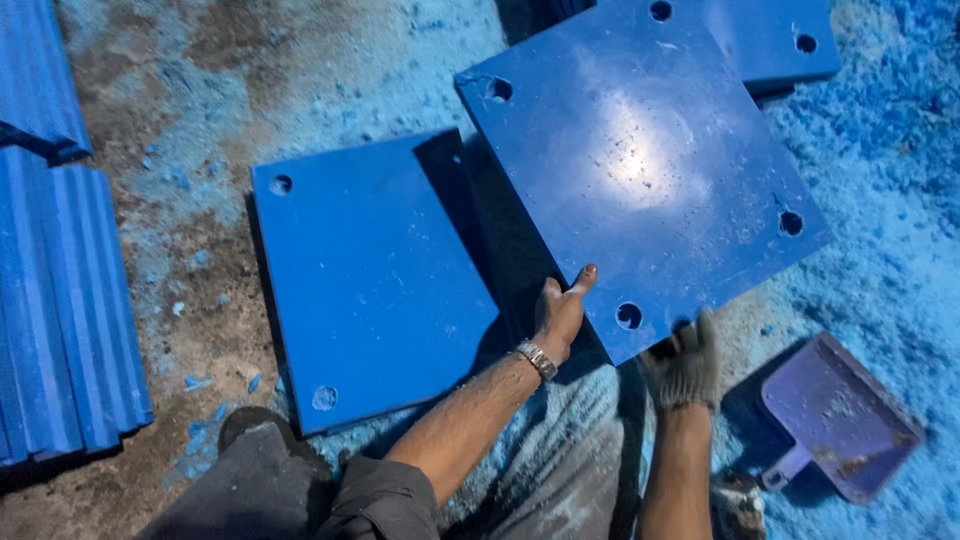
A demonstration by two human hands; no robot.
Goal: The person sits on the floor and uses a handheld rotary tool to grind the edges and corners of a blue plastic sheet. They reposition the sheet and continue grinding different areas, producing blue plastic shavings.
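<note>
Left hand (560, 315) bare, right hand (685, 365) gloved; both fingers gripping.

Square blue plastic plate with corner holes (640, 170): smooth, glossy, light-reflecting; grey knitted cloth glove (684, 368): rough, soiled; purple plastic dustpan (838, 412): matt, dusty; floor (890, 270): powdery blue shavings.

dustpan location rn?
Head view, lower right: the purple dustpan lies on the blue shavings, just right of the gloved right hand gripping the raised blue plate.
</note>
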